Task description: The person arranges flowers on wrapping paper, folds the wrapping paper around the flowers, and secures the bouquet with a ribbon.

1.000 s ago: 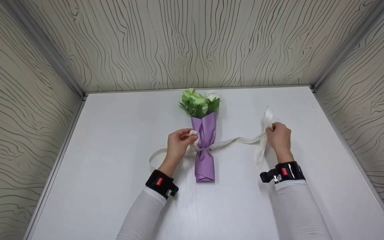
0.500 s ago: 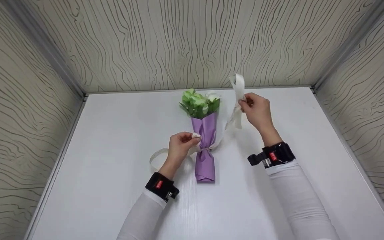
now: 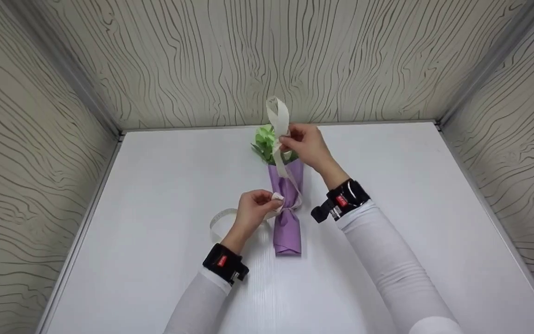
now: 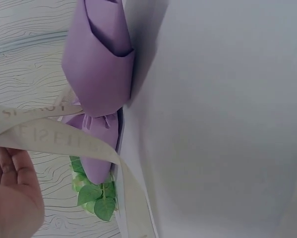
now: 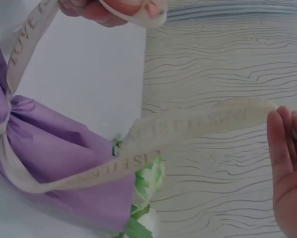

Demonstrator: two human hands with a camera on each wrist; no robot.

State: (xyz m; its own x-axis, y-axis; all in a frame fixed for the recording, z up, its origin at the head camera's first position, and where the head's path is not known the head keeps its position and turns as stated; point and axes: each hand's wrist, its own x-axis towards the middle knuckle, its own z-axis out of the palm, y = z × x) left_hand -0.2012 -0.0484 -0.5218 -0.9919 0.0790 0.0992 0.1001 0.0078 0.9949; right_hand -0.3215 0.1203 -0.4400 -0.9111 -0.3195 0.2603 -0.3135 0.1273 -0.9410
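Note:
A bouquet in purple wrapping paper (image 3: 287, 239) lies on the white table, its green and white flowers (image 3: 264, 139) toward the back wall. A cream ribbon (image 5: 89, 173) printed with lettering is knotted round the paper's narrow waist. My left hand (image 3: 252, 211) pinches a folded bit of the ribbon's left part just left of the knot; its loose tail curls on the table beyond the wrist. Above the flowers my right hand (image 3: 308, 144) pinches the ribbon's right part, with a loop standing up over the fingers and an end hanging down. White flowers are mostly hidden behind this hand.
The white table (image 3: 165, 185) reaches to a wood-grain patterned back wall (image 3: 193, 60) and side walls, joined by grey metal corner posts. Black camera straps (image 3: 349, 197) circle both wrists over white sleeves.
My right hand has carried its ribbon from the right side up and leftward, over the flowers. My left hand keeps its pinch beside the knot, shifting only slightly.

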